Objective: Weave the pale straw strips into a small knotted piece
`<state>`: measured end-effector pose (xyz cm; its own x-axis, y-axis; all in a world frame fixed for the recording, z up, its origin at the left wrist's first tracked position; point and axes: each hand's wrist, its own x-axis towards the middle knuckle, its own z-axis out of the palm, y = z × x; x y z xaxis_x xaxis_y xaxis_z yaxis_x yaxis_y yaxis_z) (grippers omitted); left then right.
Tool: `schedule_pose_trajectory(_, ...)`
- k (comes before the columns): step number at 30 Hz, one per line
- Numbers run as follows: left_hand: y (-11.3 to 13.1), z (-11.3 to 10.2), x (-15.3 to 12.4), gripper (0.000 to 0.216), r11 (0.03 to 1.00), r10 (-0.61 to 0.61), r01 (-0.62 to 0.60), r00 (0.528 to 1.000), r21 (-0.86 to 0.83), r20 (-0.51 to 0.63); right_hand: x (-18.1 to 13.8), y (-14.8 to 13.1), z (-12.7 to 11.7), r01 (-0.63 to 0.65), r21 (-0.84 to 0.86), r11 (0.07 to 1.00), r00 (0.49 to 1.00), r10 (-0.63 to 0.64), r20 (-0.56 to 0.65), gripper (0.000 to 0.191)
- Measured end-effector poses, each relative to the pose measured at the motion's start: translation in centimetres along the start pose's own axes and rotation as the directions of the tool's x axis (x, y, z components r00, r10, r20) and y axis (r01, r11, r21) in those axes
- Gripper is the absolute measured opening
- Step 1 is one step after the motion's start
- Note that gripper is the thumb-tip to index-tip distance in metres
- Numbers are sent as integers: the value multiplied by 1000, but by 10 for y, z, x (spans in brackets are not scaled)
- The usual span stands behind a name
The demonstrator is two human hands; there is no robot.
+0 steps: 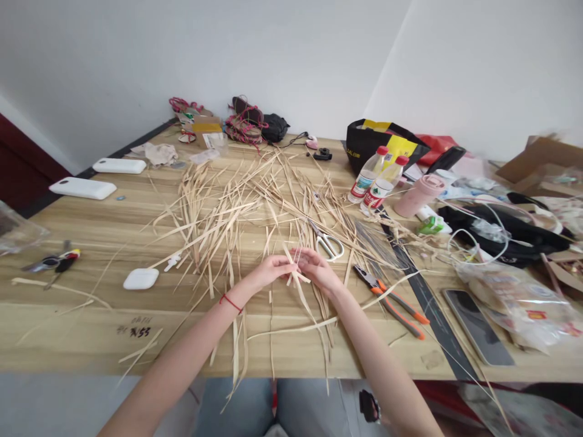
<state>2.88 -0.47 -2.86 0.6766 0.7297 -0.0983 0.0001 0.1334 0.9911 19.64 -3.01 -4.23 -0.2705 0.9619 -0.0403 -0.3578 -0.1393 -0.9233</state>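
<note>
My left hand (pixel 269 269) and my right hand (pixel 316 267) meet over the middle of the wooden table (pixel 91 328). Both pinch the same few pale straw strips (pixel 298 280), which cross between the fingers and trail toward the front edge. A red string circles my left wrist. A large loose heap of straw strips (pixel 228 206) spreads over the table behind my hands. White-handled scissors (pixel 328 244) lie just beyond my right hand. Orange-handled pliers (pixel 390 300) rest to its right.
A long black ruler (pixel 426 297) and a phone (pixel 477 326) lie at the right. Two water bottles (pixel 374 179), a pink cup (pixel 419 194), bags and clutter fill the far right. White power banks (pixel 82 187) sit far left, a white charger (pixel 141 278) nearer.
</note>
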Motion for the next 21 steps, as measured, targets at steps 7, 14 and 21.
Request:
schedule_pose_trajectory(7,13,12,-8,25,992,-36,53,989,-118,143,-4,-5,9,100,-148,984,987,-79,141,43)
schedule_pose_trajectory(14,8,11,-7,29,996,-36,47,991,-81,132,0,-6,0,328,-677,659,927,-364,94,16)
schedule_pose_trajectory(21,13,5,-5,34,999,18,-22,995,-43,-95,-7,-23,-11,273,-896,350,847,-529,52,9)
